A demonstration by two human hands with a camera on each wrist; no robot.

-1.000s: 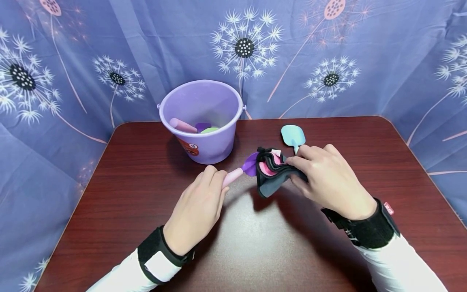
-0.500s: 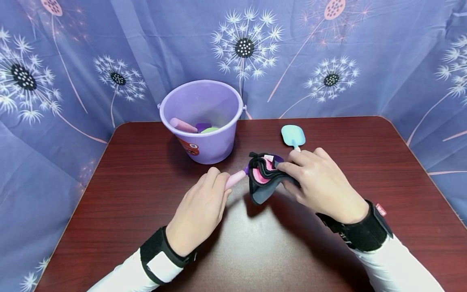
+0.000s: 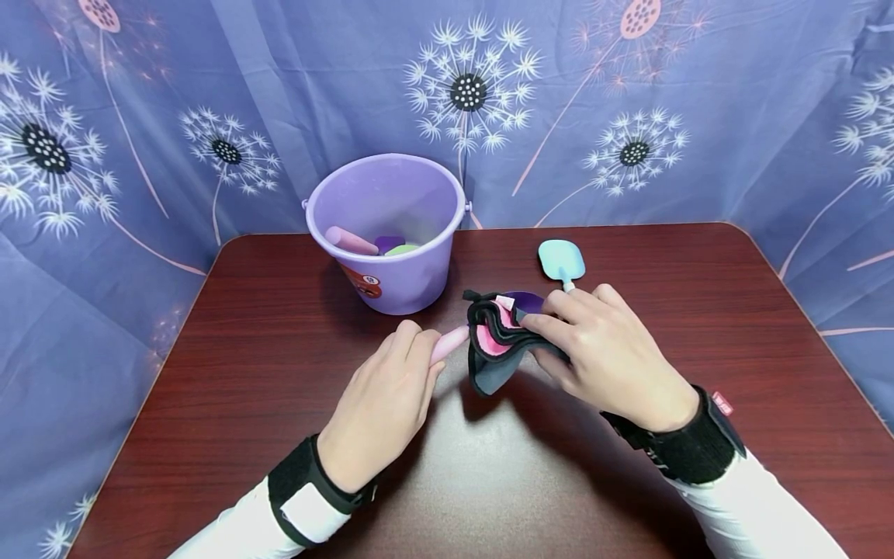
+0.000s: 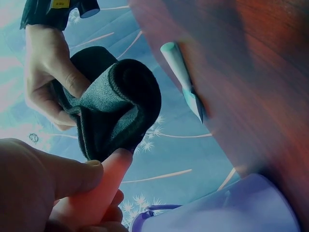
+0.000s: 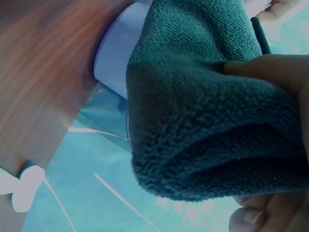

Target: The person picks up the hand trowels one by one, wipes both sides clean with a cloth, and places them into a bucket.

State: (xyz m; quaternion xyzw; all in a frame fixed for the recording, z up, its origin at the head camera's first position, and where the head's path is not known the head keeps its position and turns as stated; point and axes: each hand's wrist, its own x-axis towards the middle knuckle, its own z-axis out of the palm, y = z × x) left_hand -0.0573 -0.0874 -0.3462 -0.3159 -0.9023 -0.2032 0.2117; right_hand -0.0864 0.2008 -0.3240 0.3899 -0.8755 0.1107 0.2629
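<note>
In the head view my left hand [image 3: 380, 400] grips the pink handle of a toy shovel [image 3: 450, 344]. The shovel's purple blade [image 3: 524, 301] shows partly behind a folded cloth [image 3: 494, 374], dark grey with black edging and pink patches. My right hand [image 3: 618, 361] pinches this cloth, which overlaps the neck and blade of the shovel. From the left wrist, the cloth [image 4: 104, 94] stands bunched right at the end of the handle [image 4: 108, 181] and hides the blade. Its fluffy grey pile [image 5: 193, 111] fills much of the right wrist view, between thumb and fingers.
A purple bucket [image 3: 419, 283] stands at the back, left of centre, with a pink handle [image 3: 351, 240], a purple piece and a green piece inside. Behind my right hand lies a light blue toy shovel [image 3: 561, 258]. A patterned blue curtain [image 3: 335, 93] hangs behind the brown table [image 3: 279, 341].
My right hand has moved left and slightly toward me with the cloth, from beside the blade to over the shovel's neck. The blade's far edge now shows behind it. The left hand has barely moved.
</note>
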